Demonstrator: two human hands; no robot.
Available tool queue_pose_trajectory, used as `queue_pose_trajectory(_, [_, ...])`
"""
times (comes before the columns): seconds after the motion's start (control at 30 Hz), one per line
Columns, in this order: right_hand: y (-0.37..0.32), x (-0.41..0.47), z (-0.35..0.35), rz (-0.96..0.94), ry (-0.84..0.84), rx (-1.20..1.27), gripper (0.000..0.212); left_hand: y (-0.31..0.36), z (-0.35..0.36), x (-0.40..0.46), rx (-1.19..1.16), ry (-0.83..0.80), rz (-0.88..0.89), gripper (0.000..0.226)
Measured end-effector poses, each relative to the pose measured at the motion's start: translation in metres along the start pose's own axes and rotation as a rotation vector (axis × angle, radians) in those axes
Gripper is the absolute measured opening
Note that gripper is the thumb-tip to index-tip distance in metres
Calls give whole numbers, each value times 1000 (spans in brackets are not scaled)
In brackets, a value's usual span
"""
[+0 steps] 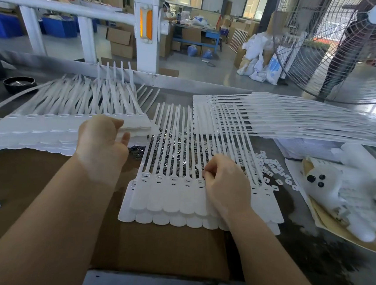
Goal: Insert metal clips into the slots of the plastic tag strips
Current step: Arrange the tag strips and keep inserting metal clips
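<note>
We look down at a sheet of white plastic tag strips (pixel 184 199) lying on brown cardboard (pixel 161 249) on the surface (pixel 322 256), its flat tag ends toward us and its thin tails running away over a heap of small metal clips (pixel 171 145). Our right hand (pixel 226 184) rests on the sheet's right half, fingers curled and pinched together at the slot row near the fifth tag; whatever sits between the fingertips is too small for us to tell. Our left hand (pixel 101 144) hovers beside a stack of more strips (pixel 54 130) at the left, fingers relaxed and loosely bent, holding nothing that we can see. Another fanned stack (pixel 286 121) lies at the right. Small white plastic pieces (pixel 275 170) are scattered near a white glove (pixel 346 197).
</note>
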State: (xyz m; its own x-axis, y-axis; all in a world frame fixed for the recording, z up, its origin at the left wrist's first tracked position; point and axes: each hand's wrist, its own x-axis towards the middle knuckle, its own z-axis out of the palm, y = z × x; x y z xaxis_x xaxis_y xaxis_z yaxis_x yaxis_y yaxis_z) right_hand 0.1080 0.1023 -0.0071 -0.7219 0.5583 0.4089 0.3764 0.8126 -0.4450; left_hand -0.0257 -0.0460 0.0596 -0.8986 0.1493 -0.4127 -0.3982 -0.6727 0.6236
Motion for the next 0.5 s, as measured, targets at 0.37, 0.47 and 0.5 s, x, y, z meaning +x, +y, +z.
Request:
queue_pose_trajectory(0.37, [2,-1,1,-21,13,-9,4,8,7,2,145,20,-40,9])
queue_pose_trajectory(0.47, [2,-1,1,-21,12,6,4,9,8,6,61,29,-28,23])
queue_pose_trajectory(0.5, [1,-1,1,-20,9,10,4,10,8,7,9,32,-16,27])
